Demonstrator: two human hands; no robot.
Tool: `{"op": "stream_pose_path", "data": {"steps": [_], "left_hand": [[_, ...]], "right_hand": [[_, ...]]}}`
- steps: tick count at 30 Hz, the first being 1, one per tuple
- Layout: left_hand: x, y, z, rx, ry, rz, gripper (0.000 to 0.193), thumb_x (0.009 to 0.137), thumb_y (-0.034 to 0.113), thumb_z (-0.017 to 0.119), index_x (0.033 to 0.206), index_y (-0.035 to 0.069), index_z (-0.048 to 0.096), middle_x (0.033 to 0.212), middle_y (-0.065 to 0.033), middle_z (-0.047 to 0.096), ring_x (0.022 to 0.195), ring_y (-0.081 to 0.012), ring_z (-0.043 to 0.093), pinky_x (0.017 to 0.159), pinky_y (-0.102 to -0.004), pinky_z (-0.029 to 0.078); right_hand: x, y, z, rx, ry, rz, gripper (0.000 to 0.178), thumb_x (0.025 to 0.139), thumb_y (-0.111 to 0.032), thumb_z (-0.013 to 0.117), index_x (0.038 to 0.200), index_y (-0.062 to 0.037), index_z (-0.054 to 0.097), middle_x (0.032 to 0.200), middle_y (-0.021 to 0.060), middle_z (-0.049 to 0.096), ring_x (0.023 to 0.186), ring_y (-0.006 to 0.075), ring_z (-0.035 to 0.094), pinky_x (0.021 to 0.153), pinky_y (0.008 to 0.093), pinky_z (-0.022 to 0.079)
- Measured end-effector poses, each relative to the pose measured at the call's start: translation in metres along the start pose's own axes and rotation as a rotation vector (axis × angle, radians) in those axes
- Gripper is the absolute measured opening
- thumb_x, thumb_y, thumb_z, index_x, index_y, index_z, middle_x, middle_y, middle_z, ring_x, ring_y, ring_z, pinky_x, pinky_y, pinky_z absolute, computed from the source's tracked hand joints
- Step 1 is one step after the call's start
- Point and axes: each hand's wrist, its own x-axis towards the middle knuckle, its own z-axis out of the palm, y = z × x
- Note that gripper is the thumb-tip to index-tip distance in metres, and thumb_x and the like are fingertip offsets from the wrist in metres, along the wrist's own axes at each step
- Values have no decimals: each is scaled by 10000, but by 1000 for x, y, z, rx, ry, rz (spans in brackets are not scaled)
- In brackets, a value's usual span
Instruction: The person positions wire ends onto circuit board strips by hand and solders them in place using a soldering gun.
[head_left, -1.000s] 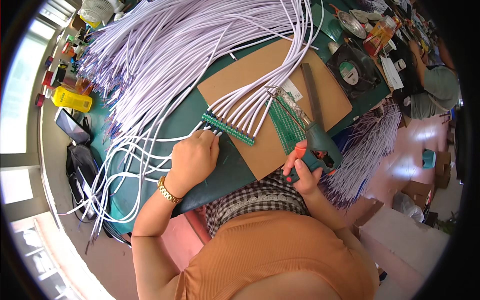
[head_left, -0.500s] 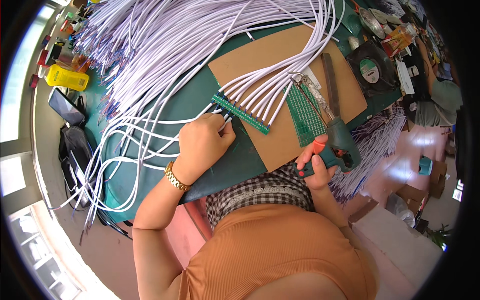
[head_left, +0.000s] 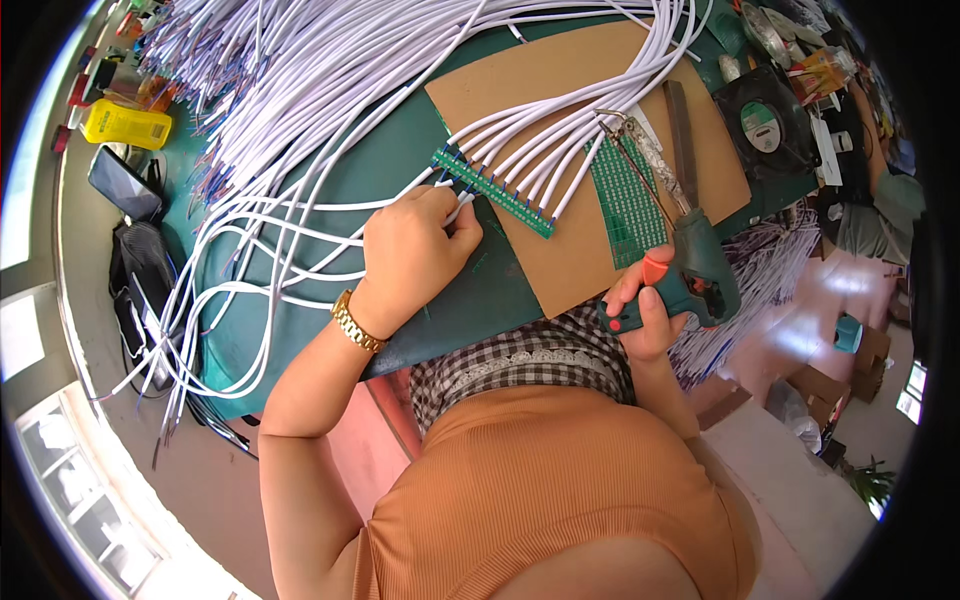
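Observation:
My left hand (head_left: 415, 245), with a gold watch at the wrist, is closed with its fingertips on a white cable (head_left: 458, 207) beside the lower edge of a narrow green circuit board (head_left: 493, 192). Several white cables (head_left: 545, 150) fan out from the board's far side, their blue and dark wire ends meeting it. In my right hand (head_left: 648, 318) is a dark green soldering gun (head_left: 708, 262) with a red trigger, my fingers round its handle. Its metal tip points away from me, above a panel of small green boards (head_left: 625, 200). My left fingertips are partly hidden.
Brown cardboard (head_left: 530, 275) lies under the board on the green table (head_left: 470, 325). A big heap of white cables (head_left: 330, 70) covers the far left. Around the edges are a yellow bottle (head_left: 125, 125), a phone (head_left: 125, 185), a dark flat bar (head_left: 680, 140) and a black fan (head_left: 765, 125).
The whole view has shifted a little, so the table sits higher in it. Both hands, the circuit board and the soldering gun keep about the same places relative to one another.

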Motion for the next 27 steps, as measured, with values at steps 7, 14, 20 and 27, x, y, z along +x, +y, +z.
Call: {"op": "stream_pose_path", "data": {"steps": [7, 14, 20, 27], "left_hand": [[7, -2, 2, -29, -14, -42, 141, 725, 114, 676, 656, 7, 618, 595, -125, 567, 513, -280, 551, 485, -364, 423], [7, -3, -1, -32, -30, -18, 176, 727, 131, 678, 628, 19, 585, 602, -123, 561, 521, -297, 545, 485, -383, 424], [4, 1, 2, 61, -13, 59, 217, 729, 152, 655, 578, 56, 532, 593, -90, 549, 492, -283, 550, 435, -385, 433], [3, 1, 2, 108, 17, 125, 204, 729, 135, 647, 578, 65, 530, 576, -72, 523, 462, -267, 533, 412, -373, 422]], "right_hand": [[3, 2, -1, -3, -15, -14, 358, 866, -115, 528, 1188, -19, 406, 741, 100, 548, 570, 158, 553, 576, 316, 509], [2, -2, 4, -97, -23, -17, 360, 875, -87, 516, 1206, -1, 403, 752, 106, 553, 597, 158, 554, 585, 303, 493], [-10, -10, 6, -241, -174, -28, 360, 881, -66, 521, 1218, 9, 421, 792, 101, 563, 646, 160, 562, 588, 290, 466], [-19, -24, 12, -514, -414, 89, 353, 855, -40, 538, 1191, 37, 462, 747, 125, 580, 609, 141, 537, 536, 268, 443]]}}
